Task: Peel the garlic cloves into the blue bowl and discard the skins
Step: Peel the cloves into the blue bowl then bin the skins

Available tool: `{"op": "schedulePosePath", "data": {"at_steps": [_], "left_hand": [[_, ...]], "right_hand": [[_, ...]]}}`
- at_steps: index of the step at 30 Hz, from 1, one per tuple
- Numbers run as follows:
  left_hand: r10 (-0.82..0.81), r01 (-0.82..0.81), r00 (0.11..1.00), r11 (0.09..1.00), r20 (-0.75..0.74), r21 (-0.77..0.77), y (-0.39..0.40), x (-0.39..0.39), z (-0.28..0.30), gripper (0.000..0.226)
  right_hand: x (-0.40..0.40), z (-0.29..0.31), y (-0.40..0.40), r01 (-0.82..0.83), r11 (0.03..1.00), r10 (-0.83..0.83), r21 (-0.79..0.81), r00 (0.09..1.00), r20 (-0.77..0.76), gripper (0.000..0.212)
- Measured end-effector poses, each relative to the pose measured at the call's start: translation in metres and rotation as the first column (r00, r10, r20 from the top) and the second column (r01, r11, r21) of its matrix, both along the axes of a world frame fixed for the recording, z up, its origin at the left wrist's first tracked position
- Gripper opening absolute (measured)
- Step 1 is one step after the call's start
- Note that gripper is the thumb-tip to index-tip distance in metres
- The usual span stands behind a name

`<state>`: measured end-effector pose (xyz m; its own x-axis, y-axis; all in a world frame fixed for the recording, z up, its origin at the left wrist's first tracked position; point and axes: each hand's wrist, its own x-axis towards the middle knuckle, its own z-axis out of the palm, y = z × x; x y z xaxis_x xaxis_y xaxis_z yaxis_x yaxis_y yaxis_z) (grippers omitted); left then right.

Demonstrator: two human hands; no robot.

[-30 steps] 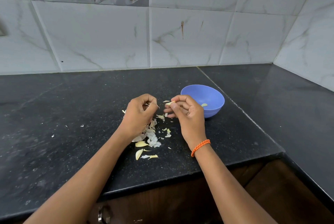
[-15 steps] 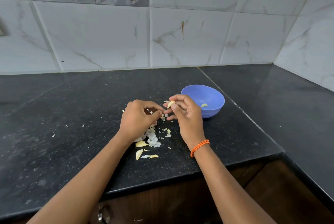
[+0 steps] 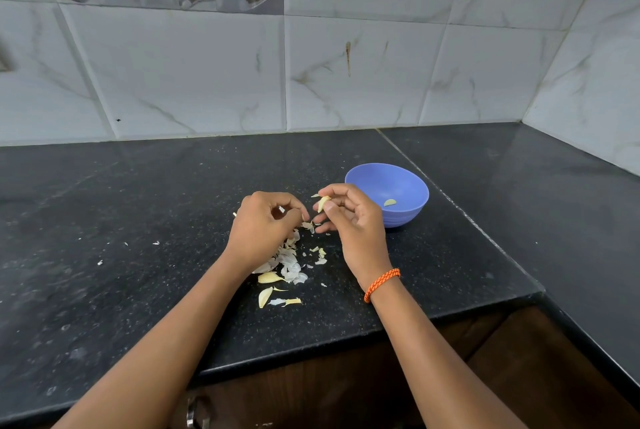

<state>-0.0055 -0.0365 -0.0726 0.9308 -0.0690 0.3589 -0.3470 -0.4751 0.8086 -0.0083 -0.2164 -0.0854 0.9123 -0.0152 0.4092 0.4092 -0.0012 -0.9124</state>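
The right hand (image 3: 349,221) pinches a pale, curved garlic clove (image 3: 323,203) beside the smooth blue bowl (image 3: 405,217), which holds 1 peeled clove (image 3: 390,202). The left hand (image 3: 265,226) curls its fingers on a papery scrap above the flaky skins (image 3: 289,264) near the speckled black worktop's (image 3: 138,221) front edge.

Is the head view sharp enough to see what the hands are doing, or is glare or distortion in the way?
Head view: sharp at the right hand pinching the garlic clove; soft sheen on the counter, no harsh glare; wide-angle bending of tile lines toward the edges.

1 head view, looking forward-down, close over countertop (image 3: 138,207) toward tiled wall (image 3: 207,75).
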Motion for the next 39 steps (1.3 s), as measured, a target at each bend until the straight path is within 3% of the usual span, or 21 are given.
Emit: {"op": "schedulePosePath", "data": {"at_steps": [3, 12, 24, 26, 28, 31, 39], "left_hand": [[-0.015, 0.014, 1.0, 1.0, -0.014, -0.02, -0.0018, -0.0023, 0.0021, 0.031], [-0.011, 0.007, 0.996, 0.998, 0.083, 0.058, 0.0016, 0.0034, -0.0041, 0.023], [-0.005, 0.006, 0.997, 1.0, 0.077, -0.011, 0.0011, 0.003, -0.0038, 0.022], [-0.056, 0.061, 0.996, 0.994, 0.063, -0.087, 0.0016, 0.0046, -0.004, 0.006], [-0.141, 0.143, 0.99, 0.968, 0.027, -0.205, 0.0024, 0.0056, -0.0026, 0.017], [-0.216, 0.214, 0.976, 0.942, 0.023, -0.259, 0.0008, 0.0029, 0.0, 0.019], [-0.194, 0.173, 0.981, 0.926, -0.03, -0.334, 0.0002, 0.0065, -0.0039, 0.009]], "right_hand": [[0.0006, -0.0007, -0.0011, -0.004, 1.0, 0.004, 0.003, 1.0, -0.012, 0.02], [0.0025, -0.0014, -0.0003, -0.022, 0.999, 0.022, -0.042, 1.0, -0.002, 0.028], [0.001, -0.0002, -0.0001, -0.04, 0.999, 0.041, 0.009, 0.999, -0.034, 0.013], [-0.0001, 0.0013, -0.0005, -0.055, 0.998, 0.056, 0.04, 0.998, -0.041, 0.011], [-0.0009, 0.0021, -0.0009, -0.072, 0.995, 0.075, 0.063, 0.996, -0.053, 0.01], [-0.0012, 0.0018, -0.0013, -0.113, 0.991, 0.118, 0.066, 0.99, -0.077, 0.011], [0.0013, -0.0012, -0.0013, -0.132, 0.991, 0.134, 0.03, 0.985, -0.113, 0.012]]}}
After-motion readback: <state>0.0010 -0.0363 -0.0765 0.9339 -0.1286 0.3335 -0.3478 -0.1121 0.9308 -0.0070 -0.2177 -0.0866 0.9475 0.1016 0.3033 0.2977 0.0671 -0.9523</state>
